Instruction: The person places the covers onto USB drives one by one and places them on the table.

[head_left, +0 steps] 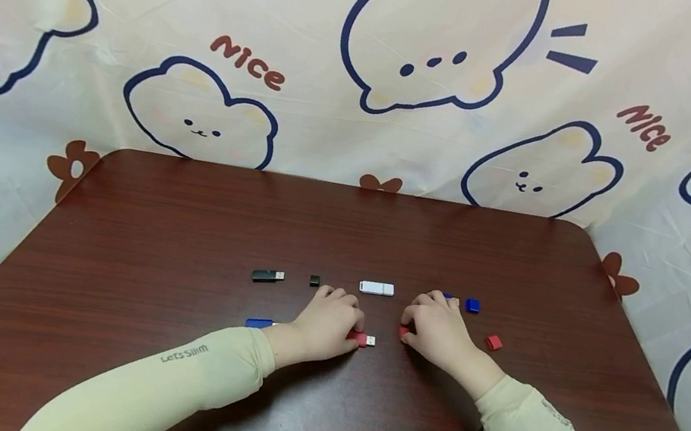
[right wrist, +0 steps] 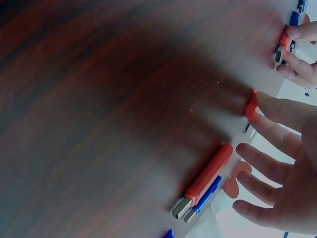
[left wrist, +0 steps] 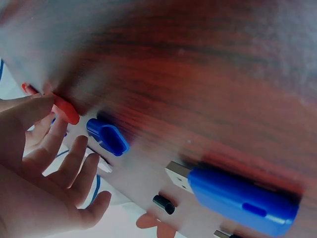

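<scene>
- Evidently, the left hand [head_left: 329, 323] pinches a red USB stick [head_left: 360, 339] between thumb and forefinger, its other fingers loosely spread.
- That stick is at the tabletop [head_left: 179, 217], its pale metal plug [head_left: 370, 341] pointing toward the right hand [head_left: 438, 330], long axis running roughly side to side; fingers cover much of the body.
- The right hand pinches a small red cap [right wrist: 251, 105]; its mouth's direction seems hard to tell.
- A blue cap [left wrist: 107, 136] near the left hand shows its hollow mouth.
</scene>
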The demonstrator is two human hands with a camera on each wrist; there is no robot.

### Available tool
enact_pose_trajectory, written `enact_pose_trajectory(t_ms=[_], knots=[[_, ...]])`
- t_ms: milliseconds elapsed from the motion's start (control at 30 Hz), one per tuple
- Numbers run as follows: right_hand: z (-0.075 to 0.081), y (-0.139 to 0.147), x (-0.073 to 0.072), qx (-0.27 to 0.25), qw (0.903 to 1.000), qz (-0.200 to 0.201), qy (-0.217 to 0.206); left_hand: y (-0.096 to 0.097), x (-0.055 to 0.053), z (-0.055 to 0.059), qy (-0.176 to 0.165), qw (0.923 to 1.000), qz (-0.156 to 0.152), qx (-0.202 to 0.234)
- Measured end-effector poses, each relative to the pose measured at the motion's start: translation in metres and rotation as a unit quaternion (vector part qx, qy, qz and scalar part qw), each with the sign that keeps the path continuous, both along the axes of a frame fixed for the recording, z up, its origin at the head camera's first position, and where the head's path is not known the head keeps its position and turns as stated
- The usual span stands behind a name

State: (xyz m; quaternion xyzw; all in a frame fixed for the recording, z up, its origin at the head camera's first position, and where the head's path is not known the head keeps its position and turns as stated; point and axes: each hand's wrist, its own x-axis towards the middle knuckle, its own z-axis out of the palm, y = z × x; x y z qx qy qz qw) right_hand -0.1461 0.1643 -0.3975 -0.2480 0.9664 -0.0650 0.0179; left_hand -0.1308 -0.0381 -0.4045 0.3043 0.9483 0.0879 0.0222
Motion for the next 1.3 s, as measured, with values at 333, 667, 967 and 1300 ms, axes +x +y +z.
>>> enact_pose_trajectory(t_ms=[333, 667, 967, 1300], knots=[[0.0, -0.003, -0.001, -0.002, 0.9998, 0.015, 0.009, 0.003, -0.001, 0.002, 0.023, 0.9997, -0.012, 0.003], [-0.002, -0.004, -0.002, -0.041, 0.9989, 0.013, -0.017, 0.003, -0.003, 0.001, -0.004, 0.9997, -0.012, 0.021], [0.004, -0.005, -0.002, -0.094, 0.9937, -0.017, -0.06, 0.003, -0.008, 0.004, -0.017, 0.9991, 0.005, 0.039], [0.005, -0.003, -0.003, -0.122, 0.9881, -0.032, -0.088, 0.004, -0.01, 0.006, -0.034, 0.9966, 0.012, 0.074]])
